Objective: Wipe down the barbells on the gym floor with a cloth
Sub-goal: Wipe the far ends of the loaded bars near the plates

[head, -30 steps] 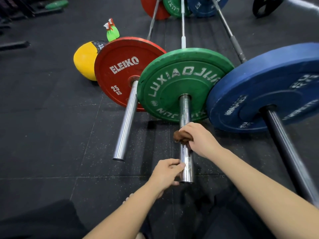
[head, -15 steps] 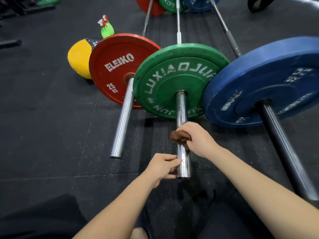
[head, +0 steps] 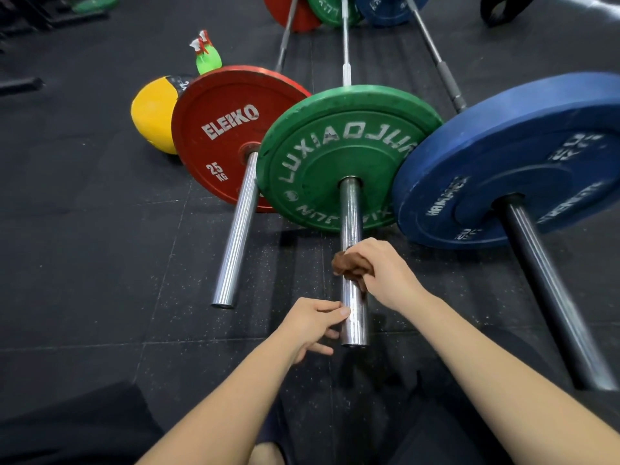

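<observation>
Closest, at 6 o'clock, 2 bare arms reach out over the person's dark clothes. The left hand holds the near end of the middle barbell. Its thumb is on the bar's left side and its fingers curl in toward the bar.

Just past it, toward 12 o'clock, the right hand grips a bunched brown cloth. The hand wraps the cloth round the same shiny bar. The cloth touches the bar between its end and the green plate, which reads LUXIAOJUN.

At 9 o'clock from the green plate stands a red plate marked ELEIKO 25 KG, partly behind the green one. Its silver bar end points back toward 6 o'clock. At 3 o'clock stands a blue plate, and its darker bar end points toward 5 o'clock. All of them sit on the black rubber floor.

Behind the red plate, at 10 o'clock, lie a yellow ball and a small green bag with a tied top.

Far off at 12 o'clock, the 3 long bars run to a far red plate, a far green plate and a far blue plate.
</observation>
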The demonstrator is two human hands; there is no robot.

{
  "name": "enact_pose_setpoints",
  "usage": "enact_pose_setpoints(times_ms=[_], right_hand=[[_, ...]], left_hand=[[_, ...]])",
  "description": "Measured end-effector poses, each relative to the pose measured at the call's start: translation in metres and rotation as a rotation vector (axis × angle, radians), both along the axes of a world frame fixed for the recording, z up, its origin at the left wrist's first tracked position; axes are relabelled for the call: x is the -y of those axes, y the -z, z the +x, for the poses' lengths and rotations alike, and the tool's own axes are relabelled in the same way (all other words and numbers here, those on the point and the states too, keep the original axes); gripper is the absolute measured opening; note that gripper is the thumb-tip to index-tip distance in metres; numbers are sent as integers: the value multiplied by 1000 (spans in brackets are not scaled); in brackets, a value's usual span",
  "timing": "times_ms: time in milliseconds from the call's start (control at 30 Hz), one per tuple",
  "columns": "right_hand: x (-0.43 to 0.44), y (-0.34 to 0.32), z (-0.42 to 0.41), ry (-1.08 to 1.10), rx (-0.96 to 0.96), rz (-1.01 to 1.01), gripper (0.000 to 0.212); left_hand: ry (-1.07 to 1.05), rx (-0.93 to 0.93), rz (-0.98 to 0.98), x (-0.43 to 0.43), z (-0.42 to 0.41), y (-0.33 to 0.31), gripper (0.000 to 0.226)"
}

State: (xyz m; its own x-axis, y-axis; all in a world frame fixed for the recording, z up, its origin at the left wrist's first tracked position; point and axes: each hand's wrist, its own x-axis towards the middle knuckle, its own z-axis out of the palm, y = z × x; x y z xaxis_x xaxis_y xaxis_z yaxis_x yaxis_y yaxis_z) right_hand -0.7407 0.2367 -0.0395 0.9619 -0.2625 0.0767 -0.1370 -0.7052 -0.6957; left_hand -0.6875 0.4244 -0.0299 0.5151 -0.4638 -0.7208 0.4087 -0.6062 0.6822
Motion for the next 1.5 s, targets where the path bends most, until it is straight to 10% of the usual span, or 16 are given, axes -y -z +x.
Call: enact_pose_setpoints(times_ms=[433, 1200, 1333, 1500], right_hand=[[-6, 0, -37, -32, -112, 129, 49], [-45, 2, -80, -200, -96, -14, 40], [-11, -15, -84, -150, -283, 438, 39], [58, 45, -21, 598, -191, 966, 63]], left_hand=[[153, -46, 98, -3, 12, -6, 23], [5, -37, 174, 23, 21, -16, 65], [-27, 178, 194, 35, 10, -8, 55], [120, 479, 202, 59, 1, -2, 50]])
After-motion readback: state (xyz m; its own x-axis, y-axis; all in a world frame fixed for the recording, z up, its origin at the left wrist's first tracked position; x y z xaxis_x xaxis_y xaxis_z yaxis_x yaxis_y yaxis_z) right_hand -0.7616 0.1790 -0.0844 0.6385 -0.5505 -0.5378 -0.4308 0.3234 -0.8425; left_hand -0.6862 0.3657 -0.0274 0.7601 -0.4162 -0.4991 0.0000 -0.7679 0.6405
